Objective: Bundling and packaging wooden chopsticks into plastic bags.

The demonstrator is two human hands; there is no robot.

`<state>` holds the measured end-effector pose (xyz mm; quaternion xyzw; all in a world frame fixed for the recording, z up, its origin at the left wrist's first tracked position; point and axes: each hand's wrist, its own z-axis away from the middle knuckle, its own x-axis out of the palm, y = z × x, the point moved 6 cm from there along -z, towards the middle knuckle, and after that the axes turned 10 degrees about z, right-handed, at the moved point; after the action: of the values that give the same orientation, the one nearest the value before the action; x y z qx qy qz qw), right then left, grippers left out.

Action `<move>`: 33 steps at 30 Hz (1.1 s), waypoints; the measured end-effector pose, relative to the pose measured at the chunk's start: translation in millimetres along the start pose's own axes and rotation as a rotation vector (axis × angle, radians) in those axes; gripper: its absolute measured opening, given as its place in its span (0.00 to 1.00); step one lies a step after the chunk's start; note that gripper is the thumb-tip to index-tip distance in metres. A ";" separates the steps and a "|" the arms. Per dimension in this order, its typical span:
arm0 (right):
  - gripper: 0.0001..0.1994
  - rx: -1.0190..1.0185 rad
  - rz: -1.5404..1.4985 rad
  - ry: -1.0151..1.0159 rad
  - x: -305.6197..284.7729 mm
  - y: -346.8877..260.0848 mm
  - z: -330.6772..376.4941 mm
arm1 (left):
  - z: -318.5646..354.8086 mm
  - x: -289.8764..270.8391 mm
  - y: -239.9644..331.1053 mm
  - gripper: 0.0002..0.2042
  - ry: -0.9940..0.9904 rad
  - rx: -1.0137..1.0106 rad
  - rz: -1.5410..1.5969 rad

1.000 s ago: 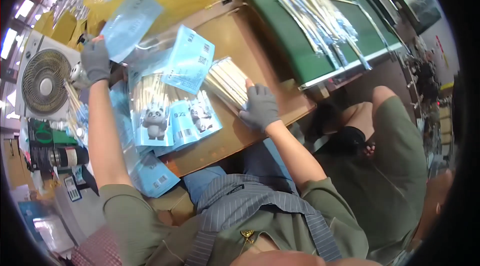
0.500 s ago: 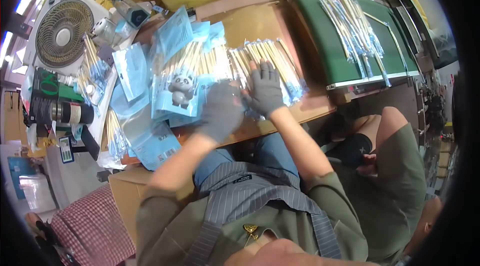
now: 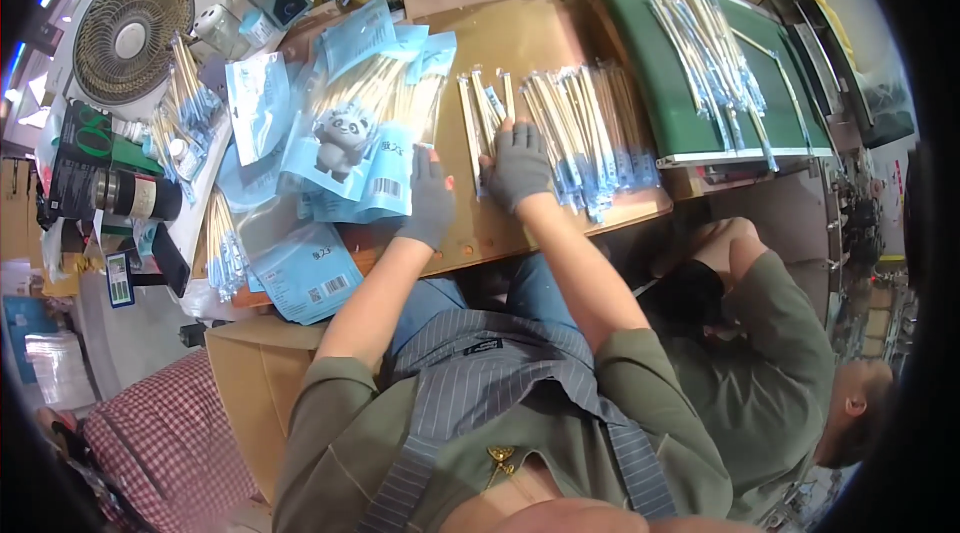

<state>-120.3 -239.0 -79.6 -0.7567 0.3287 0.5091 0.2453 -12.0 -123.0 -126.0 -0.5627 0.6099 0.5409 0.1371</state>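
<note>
My left hand (image 3: 432,201), in a grey fingerless glove, touches the right edge of a pile of blue-and-clear pouches (image 3: 340,133) with a panda print, filled with wooden sticks. Its fingers point forward, stretched out. My right hand (image 3: 521,168), gloved alike, lies with fingers extended over a few individually wrapped wooden sticks (image 3: 477,123); its palm hides their lower ends. Just to its right, a wide row of the same wrapped sticks (image 3: 570,128) spreads over the brown board (image 3: 470,33). Neither hand visibly grips anything.
More wrapped sticks (image 3: 700,53) lie on a green surface (image 3: 625,23) at the right. Flat blue pouches (image 3: 310,278) lie at the near left. A fan (image 3: 130,38), a dark flask (image 3: 135,195) and jars stand at the left. Another person (image 3: 760,373) sits at my right.
My left hand has moved left, from beside my right hand to the pouches. The row of sticks is spread farther right, a few now apart at its left. The other person has leaned down.
</note>
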 end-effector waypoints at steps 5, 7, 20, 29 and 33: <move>0.22 0.053 -0.314 -0.372 -12.0 12.2 14.0 | -9.3 1.1 71.2 0.28 -0.170 0.142 -0.069; 0.21 0.291 -0.593 -0.434 -7.4 36.5 22.4 | -0.9 10.5 72.0 0.27 -0.162 0.223 -0.086; 0.15 0.275 -0.363 -0.406 -18.0 81.6 15.4 | -44.2 -2.1 3.9 0.26 -0.124 0.153 -0.336; 0.12 0.142 0.001 -0.439 -5.1 92.6 -1.3 | -40.2 -25.3 -21.9 0.23 -0.172 -0.070 -0.136; 0.12 0.143 -0.146 -0.488 -8.8 96.1 -12.1 | -20.0 7.1 93.1 0.24 -0.411 0.277 0.028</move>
<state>-187.0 -309.1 -70.5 -0.6140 0.2393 0.6331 0.4061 -83.2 -163.5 -76.8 -0.4083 0.6452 0.5570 0.3267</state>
